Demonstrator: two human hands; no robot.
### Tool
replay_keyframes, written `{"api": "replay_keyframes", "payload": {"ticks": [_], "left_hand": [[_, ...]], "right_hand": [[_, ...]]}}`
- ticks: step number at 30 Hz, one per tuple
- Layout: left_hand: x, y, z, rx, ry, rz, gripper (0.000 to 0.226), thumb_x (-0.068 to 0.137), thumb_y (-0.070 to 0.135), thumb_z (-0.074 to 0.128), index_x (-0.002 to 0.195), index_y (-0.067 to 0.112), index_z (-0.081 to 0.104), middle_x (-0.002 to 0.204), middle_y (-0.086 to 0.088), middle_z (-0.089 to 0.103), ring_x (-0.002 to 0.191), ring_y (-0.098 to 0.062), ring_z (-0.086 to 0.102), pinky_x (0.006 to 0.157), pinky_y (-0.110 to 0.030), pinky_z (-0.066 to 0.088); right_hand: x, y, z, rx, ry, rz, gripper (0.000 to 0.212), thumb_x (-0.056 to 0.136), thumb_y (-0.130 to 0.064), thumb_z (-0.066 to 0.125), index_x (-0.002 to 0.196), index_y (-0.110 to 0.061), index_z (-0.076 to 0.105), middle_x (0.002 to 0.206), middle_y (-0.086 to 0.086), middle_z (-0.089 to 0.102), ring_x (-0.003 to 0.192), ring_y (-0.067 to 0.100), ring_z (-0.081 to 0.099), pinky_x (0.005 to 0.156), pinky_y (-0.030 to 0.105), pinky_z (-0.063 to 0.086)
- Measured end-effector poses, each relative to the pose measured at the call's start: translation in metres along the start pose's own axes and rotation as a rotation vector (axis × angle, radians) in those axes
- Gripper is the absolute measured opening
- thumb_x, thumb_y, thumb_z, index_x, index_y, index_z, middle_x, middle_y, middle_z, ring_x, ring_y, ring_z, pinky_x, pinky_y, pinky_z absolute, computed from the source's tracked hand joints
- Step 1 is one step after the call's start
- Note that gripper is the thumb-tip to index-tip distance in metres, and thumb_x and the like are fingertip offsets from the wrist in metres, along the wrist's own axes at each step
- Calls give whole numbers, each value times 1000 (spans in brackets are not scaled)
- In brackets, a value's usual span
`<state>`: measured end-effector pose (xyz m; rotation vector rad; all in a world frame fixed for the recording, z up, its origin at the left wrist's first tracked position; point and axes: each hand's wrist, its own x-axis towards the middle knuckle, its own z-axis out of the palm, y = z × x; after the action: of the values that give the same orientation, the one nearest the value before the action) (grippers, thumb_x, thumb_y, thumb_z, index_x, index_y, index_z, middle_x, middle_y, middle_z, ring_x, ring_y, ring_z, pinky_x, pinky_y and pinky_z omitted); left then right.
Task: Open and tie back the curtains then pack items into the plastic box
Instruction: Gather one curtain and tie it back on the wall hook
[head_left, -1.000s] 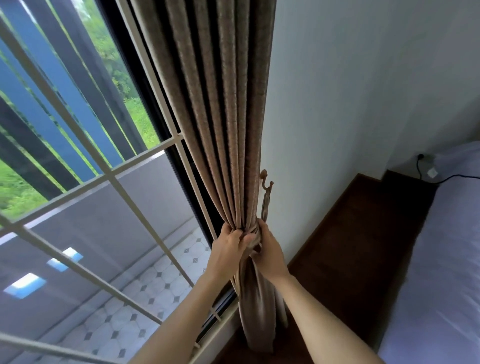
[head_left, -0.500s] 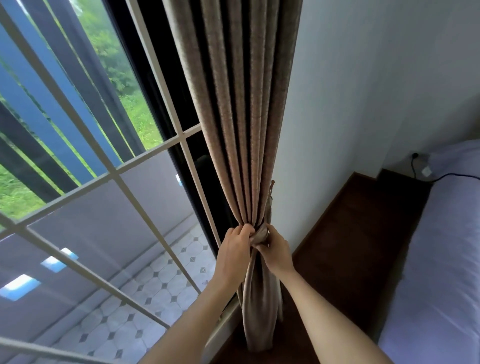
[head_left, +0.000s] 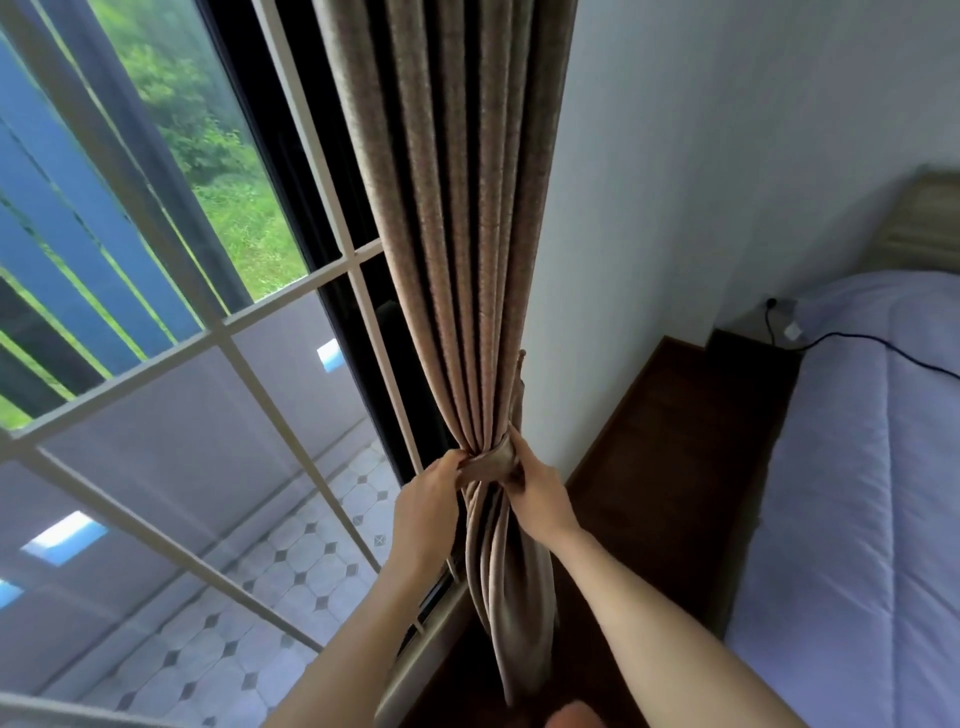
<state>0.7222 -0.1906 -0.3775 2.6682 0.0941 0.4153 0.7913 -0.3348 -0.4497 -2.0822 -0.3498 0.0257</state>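
Note:
A brown pleated curtain (head_left: 457, 218) hangs bunched at the right end of the window, beside the white wall. A matching fabric tieback band (head_left: 491, 461) wraps around its narrowest part. My left hand (head_left: 428, 501) pinches the band's left side. My right hand (head_left: 537, 493) grips its right side, against the wall. A small metal hook (head_left: 521, 364) sticks up just behind the curtain, above the band. Below the band the curtain (head_left: 506, 597) hangs twisted down to the floor. No plastic box is in view.
White window bars (head_left: 218, 332) cross the glass on the left, with a tiled balcony floor (head_left: 291, 571) outside. A bed with a lilac quilt (head_left: 862, 467) fills the right side. A dark wooden floor strip (head_left: 670, 467) runs between wall and bed. A black cable (head_left: 862, 343) lies across the quilt.
The view has shifted left, so the curtain sits further right in frame. The band now lies wrapped around the curtain between my hands, and the hook is mostly hidden behind the fabric.

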Motion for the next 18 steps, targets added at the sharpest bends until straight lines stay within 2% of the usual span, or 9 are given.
{"api": "replay_keyframes", "payload": {"ticks": [2,4,6,7,9,11,14,16,18], "left_hand": [[3,6,9,-82,14,7,26,87,-4,46,101,16,56,90,2,63,68,-14,58,58,-31,50],[8,15,20,-228,88,-50,23,89,-2,47,100,16,56,97,5,60,79,-11,59,65,-26,52],[12,26,29,-447,209,-279,20,89,6,59,102,19,51,104,7,52,86,-7,59,70,-19,49],[15,30,32,-543,261,-420,27,85,11,67,103,19,48,104,6,49,86,-8,59,71,-19,48],[17,37,43,-616,286,-617,30,81,19,74,98,16,50,96,4,53,83,-11,59,67,-17,44],[16,44,52,-597,261,-645,12,86,24,69,88,17,59,82,6,61,79,-13,61,60,-14,40],[13,54,61,-606,294,-681,15,93,25,59,82,17,65,71,9,64,71,-10,60,54,-11,39],[12,59,65,-640,325,-702,13,94,23,58,86,16,66,77,8,66,75,-10,61,57,-9,41],[12,61,63,-728,314,-638,12,95,18,57,103,17,66,91,9,68,86,-2,64,65,-2,44]], "right_hand": [[-1,2,-5,-8,2,19,74,94,-13,55,153,-37,17,112,1,71,99,18,67,86,30,53],[-1,4,-14,0,-9,42,75,94,-15,57,154,-33,15,109,1,71,98,16,67,82,23,51],[-2,10,-22,36,-22,63,76,94,-15,59,155,-28,15,112,1,71,101,16,66,83,18,48],[-2,13,-25,48,-26,73,76,94,-14,59,155,-26,16,114,1,70,102,16,66,84,16,47],[-1,19,-30,48,-42,77,73,93,-14,59,154,-25,20,113,2,70,102,16,66,83,15,47],[2,25,-32,56,-55,61,67,93,-15,60,152,-26,29,109,0,71,100,14,67,86,17,49],[4,30,-32,33,-81,54,67,91,-18,60,150,-31,30,106,-3,72,99,14,67,88,30,54],[4,32,-31,26,-85,39,71,90,-21,61,151,-31,26,105,-3,72,96,14,68,86,34,55],[2,28,-34,53,-99,25,76,87,-28,63,151,-33,21,108,-5,71,97,12,67,85,34,56]]}}
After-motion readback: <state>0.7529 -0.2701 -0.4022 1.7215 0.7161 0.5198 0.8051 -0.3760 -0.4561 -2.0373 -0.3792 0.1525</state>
